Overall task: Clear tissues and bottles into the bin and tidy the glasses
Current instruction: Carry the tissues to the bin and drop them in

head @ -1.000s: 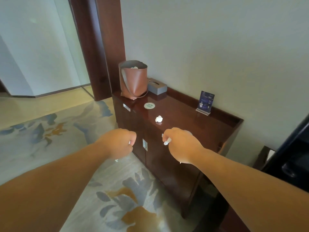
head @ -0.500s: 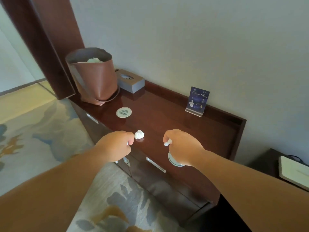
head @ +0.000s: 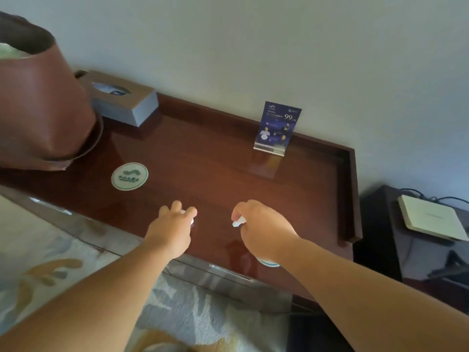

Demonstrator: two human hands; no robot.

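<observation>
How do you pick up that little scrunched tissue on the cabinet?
Pinch the whole wad from above, fingertips on either side. The tissue is a small soft lump on the flat cabinet top, and the left hand curls over it from there.

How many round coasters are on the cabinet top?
2. The first coaster lies near the brown bin; the second coaster shows only its rim under the right hand, at the front edge. More may be hidden.
</observation>
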